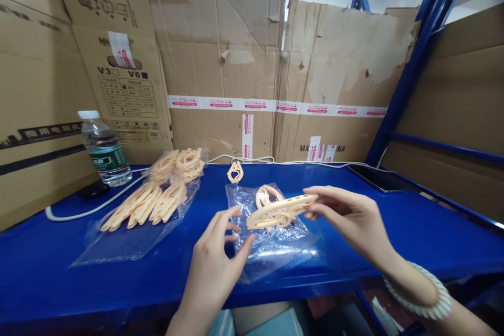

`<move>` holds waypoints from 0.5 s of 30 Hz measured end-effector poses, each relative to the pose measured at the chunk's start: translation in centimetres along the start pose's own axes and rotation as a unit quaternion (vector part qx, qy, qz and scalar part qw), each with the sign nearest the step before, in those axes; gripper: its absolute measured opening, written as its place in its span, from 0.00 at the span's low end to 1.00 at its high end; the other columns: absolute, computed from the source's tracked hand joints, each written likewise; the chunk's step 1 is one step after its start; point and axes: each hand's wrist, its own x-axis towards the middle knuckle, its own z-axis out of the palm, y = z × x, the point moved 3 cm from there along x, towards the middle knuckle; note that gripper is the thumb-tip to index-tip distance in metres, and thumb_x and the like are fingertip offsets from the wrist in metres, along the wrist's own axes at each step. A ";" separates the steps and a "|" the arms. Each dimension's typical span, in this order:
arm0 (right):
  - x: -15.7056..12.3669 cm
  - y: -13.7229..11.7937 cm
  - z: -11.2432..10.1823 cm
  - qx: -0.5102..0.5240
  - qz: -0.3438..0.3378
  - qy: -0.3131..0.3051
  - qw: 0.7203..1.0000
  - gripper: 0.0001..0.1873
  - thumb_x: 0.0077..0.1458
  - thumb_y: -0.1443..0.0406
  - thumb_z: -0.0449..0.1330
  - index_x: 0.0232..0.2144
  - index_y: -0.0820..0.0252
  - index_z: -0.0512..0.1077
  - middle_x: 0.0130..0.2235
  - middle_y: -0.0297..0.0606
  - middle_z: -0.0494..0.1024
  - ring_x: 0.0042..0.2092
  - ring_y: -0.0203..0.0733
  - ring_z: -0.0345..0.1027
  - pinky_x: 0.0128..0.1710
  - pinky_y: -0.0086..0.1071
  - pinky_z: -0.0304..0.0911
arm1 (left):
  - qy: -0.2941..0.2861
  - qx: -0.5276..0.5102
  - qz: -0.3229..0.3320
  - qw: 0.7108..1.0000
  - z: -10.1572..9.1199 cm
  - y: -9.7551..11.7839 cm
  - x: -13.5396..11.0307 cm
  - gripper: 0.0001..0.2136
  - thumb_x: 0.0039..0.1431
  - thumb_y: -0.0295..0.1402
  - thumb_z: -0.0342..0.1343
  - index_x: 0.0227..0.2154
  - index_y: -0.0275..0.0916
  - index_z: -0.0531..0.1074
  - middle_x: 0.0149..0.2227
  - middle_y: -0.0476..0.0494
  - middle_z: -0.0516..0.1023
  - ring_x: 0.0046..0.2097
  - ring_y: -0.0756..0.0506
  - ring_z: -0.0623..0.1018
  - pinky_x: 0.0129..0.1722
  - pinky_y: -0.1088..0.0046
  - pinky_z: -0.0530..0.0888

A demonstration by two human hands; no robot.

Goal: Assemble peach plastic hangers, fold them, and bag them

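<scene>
My right hand pinches one end of a long cream plastic piece and holds it level above a small clear plastic bag on the blue shelf. My left hand hovers just left of the piece's other end, fingers spread and curled, holding nothing. A second cream piece lies on the bag behind the held one. A small cream ring-shaped part lies alone further back.
A clear bag with several more cream pieces lies at the left. A water bottle, a white cable and a dark phone rest on the shelf. Cardboard boxes wall the back and sides.
</scene>
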 end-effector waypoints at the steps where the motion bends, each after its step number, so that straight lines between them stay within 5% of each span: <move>1: -0.3 -0.4 -0.6 -0.016 -0.001 0.007 1.000 0.09 0.54 0.67 0.64 0.39 0.57 0.78 0.28 0.33 0.82 0.27 0.38 0.77 0.28 0.27 0.75 | -0.010 0.037 0.033 0.999 -0.1 0.1 -0.2 0.15 0.54 0.33 0.59 0.46 0.43 0.70 0.42 0.44 0.77 0.38 0.43 0.79 0.35 0.64 0.80; 4: -1.3 -1.8 -2.1 -0.103 -0.037 0.014 0.994 0.06 0.57 0.67 0.62 0.37 0.55 0.78 0.27 0.31 0.81 0.25 0.36 0.76 0.27 0.25 0.74 | -0.048 0.102 0.093 0.989 0.0 0.1 -0.8 0.11 0.54 0.28 0.58 0.41 0.44 0.69 0.38 0.45 0.76 0.40 0.40 0.77 0.37 0.60 0.77; 9: -4.0 -4.2 -2.6 -0.272 -0.144 -0.010 0.951 0.06 0.58 0.66 0.61 0.38 0.53 0.77 0.33 0.33 0.83 0.31 0.38 0.78 0.29 0.24 0.74 | -0.094 0.109 0.087 0.986 0.7 -0.3 -1.4 0.12 0.56 0.23 0.52 0.41 0.45 0.66 0.32 0.51 0.75 0.33 0.45 0.77 0.33 0.68 0.75; 15: -8.2 -4.7 -2.0 -0.321 -0.205 -0.023 0.924 0.10 0.63 0.64 0.55 0.43 0.53 0.74 0.35 0.36 0.83 0.31 0.40 0.78 0.32 0.26 0.75 | -0.039 0.086 0.079 0.992 0.7 0.2 -1.6 0.06 0.59 0.26 0.50 0.35 0.45 0.68 0.26 0.54 0.75 0.27 0.49 0.77 0.27 0.75 0.74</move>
